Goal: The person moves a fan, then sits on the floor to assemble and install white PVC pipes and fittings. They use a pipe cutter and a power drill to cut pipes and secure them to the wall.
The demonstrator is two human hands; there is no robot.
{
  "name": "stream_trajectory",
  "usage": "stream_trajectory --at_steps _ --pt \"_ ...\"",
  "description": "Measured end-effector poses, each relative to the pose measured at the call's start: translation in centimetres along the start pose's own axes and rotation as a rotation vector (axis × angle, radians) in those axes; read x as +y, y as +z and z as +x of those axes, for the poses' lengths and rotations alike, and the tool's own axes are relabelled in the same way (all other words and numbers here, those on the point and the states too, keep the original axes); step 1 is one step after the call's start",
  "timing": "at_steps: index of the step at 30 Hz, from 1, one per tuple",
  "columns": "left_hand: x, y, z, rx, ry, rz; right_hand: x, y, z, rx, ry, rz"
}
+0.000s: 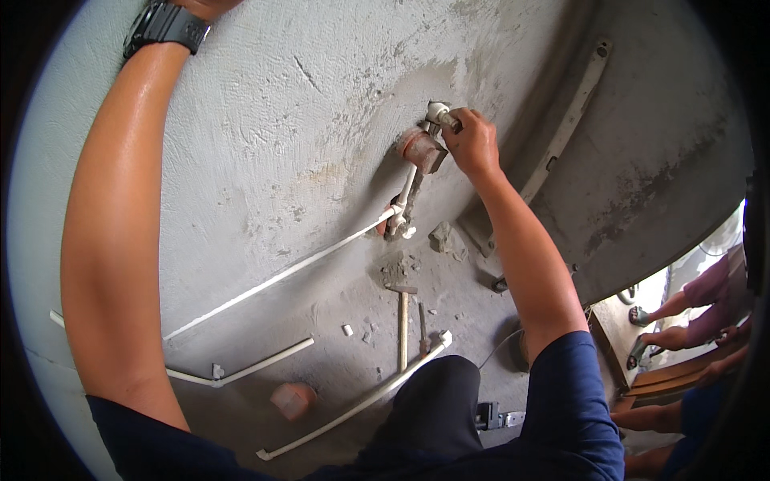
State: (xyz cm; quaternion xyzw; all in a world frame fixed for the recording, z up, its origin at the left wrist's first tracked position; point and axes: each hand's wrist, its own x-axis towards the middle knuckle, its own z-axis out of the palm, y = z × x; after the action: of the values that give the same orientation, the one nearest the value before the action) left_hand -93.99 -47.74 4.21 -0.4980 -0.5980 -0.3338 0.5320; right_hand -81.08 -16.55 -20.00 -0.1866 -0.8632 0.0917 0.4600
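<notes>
My right hand is closed around a short metal-looking fitting at the white pipe elbow that sticks out of the wall. Just below, an orange pipe stub juts from the plaster, with a grey lump against its end. From the elbow, a white pipe runs down a chiselled groove to a joint near the floor. High on the left, my left hand is cut off by the upper edge, its fingers hidden; a black watch circles that wrist.
A hammer, rubble, an orange pipe piece and a loose white pipe lie on the floor. Another white pipe runs along the wall base. A long level-like bar leans at the right; people are beyond.
</notes>
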Motion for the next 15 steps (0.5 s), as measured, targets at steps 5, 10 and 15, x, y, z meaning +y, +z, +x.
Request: stream_trajectory --at_steps 5,10,15 --pt "-0.1 -0.1 0.1 -0.009 0.034 -0.003 0.1 -0.4 0.5 -0.071 0.011 0.017" --pt "-0.3 -0.4 0.4 -0.097 -0.093 -0.09 0.4 -0.1 0.0 -0.018 -0.054 0.049" --pt "-0.6 -0.1 0.4 -0.059 -0.043 -0.056 1.6 0.7 -0.4 0.078 -0.26 -0.005"
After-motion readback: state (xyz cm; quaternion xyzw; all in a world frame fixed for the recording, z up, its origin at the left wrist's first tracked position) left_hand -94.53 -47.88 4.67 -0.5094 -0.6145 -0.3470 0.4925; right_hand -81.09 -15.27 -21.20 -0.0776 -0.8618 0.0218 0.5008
